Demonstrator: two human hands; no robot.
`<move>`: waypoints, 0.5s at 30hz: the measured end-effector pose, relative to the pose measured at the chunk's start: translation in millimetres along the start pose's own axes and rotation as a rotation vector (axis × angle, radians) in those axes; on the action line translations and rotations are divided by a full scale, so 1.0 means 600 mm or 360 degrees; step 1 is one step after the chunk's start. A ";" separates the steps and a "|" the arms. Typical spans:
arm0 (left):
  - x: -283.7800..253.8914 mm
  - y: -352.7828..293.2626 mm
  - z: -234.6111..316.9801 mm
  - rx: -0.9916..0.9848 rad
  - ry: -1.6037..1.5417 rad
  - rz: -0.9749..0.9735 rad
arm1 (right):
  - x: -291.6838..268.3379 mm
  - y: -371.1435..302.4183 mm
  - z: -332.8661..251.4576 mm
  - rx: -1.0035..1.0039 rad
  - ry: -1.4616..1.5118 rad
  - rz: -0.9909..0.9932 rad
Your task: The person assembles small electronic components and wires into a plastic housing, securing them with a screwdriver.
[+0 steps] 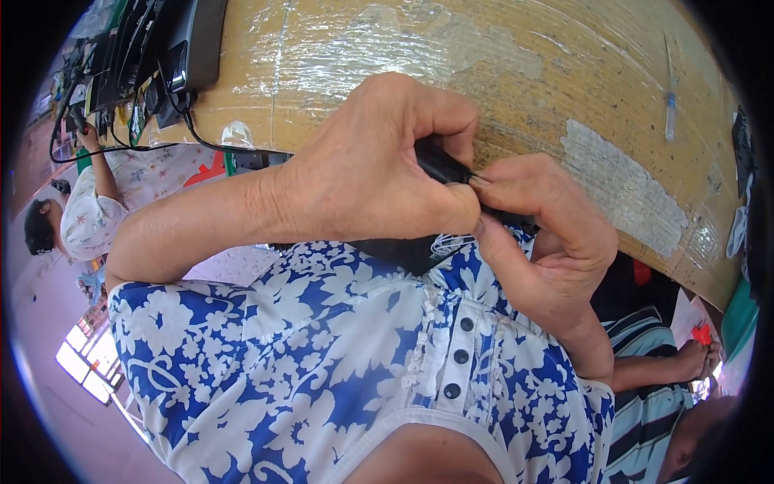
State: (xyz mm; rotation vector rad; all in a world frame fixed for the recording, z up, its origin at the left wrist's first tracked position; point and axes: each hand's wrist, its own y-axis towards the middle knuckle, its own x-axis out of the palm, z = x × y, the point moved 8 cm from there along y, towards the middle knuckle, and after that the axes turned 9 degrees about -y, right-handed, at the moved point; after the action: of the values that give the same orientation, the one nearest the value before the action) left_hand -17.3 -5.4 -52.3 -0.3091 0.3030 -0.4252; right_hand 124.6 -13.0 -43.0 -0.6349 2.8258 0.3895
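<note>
My left hand is closed around a small, elongated black object, just off the near edge of the table. Most of this object is hidden in the palm, so its kind cannot be made out. At its right end my right hand pinches with thumb and forefinger, where a thin dark strand shows between the fingertips. The two hands meet there, thumbs close together. Below them, against my blue and white flowered top, lie a dark piece and a small bundle of white cord, partly covered by my hands.
The wooden table has clear film and a worn tape patch on it. A pen lies far right. At the left stands a black device with black cables. One person sits at the left, another close at my right.
</note>
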 end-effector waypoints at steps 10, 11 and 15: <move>-0.009 -0.018 0.040 0.0218 -0.0011 0.0051 | -0.004 -0.021 0.007 0.0201 0.0357 0.0056; -0.012 -0.022 0.040 0.0214 -0.0014 0.0051 | -0.004 -0.020 0.006 0.0205 0.0358 0.0055; -0.025 -0.046 0.053 0.0317 -0.0039 0.0059 | 0.003 -0.015 -0.010 0.0188 0.0497 0.0005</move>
State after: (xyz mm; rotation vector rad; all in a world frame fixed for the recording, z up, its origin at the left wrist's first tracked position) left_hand -29.3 -15.2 -10.5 -0.1136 0.2397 -0.4114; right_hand 126.2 -23.4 -39.5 -0.7224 3.1143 0.1306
